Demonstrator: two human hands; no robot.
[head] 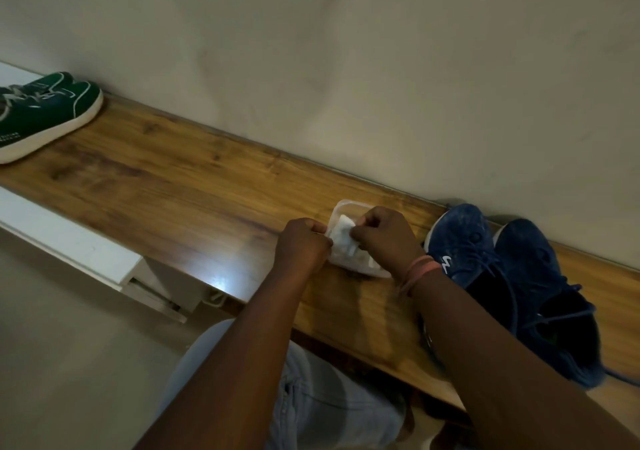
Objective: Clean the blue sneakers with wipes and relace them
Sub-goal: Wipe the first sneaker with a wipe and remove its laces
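Two blue sneakers (pixel 512 276) stand side by side at the right end of a wooden shelf (pixel 173 186), toes toward the wall, their blue laces loose and trailing. Just left of them sits a clear plastic tub (pixel 341 207) of white wipes. A white wipe (pixel 343 238) is held over the tub between both hands. My left hand (pixel 303 245) pinches its left edge with curled fingers. My right hand (pixel 384 238) pinches its right edge and hides much of the tub. A pink band circles my right wrist.
A pair of green sneakers (pixel 41 114) with white soles sits at the far left of the shelf. A plain wall (pixel 381 69) runs along the shelf's back. White trim (pixel 69 242) lies below the front edge, and my legs in light trousers (pixel 311 397) are below.
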